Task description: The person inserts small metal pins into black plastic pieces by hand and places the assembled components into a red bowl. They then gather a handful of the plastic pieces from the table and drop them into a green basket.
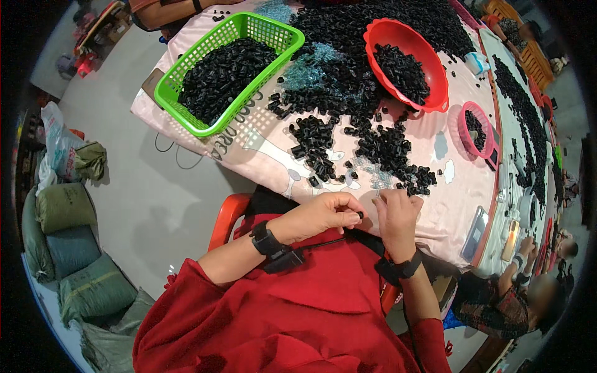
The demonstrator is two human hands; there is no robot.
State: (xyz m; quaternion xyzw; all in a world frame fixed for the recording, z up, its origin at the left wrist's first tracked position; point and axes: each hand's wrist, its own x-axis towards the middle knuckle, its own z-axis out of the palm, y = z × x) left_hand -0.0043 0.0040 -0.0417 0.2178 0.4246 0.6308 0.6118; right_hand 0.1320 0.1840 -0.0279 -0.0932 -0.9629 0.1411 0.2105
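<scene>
A: Nearest?
B: Red sleeves, then the left hand (320,214) pinching a small black plastic piece (360,215) at its fingertips.
A: The right hand (396,214)?
B: Curled just beside it, fingertips together; whether it holds anything, I cannot tell.
A: Packages?
B: Green woven sacks (68,248) stacked well left; green plastic basket (227,68) beyond.
</scene>
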